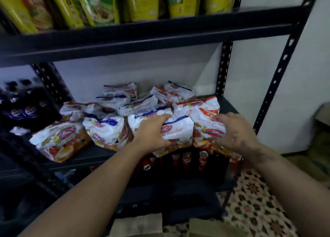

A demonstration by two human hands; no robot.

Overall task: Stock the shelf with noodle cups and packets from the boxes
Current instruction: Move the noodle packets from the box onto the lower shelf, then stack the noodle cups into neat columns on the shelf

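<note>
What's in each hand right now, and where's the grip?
Left hand grips a white noodle multipack by its left side. Right hand grips the neighbouring pack on its right side.

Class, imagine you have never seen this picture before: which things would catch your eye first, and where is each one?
First, the two hands: the left hand and right hand each grip a white-and-red noodle packet at the front edge of the middle shelf. Behind and to their left lie more such packets. Above stand yellow-green packets; below, red cans.
</note>
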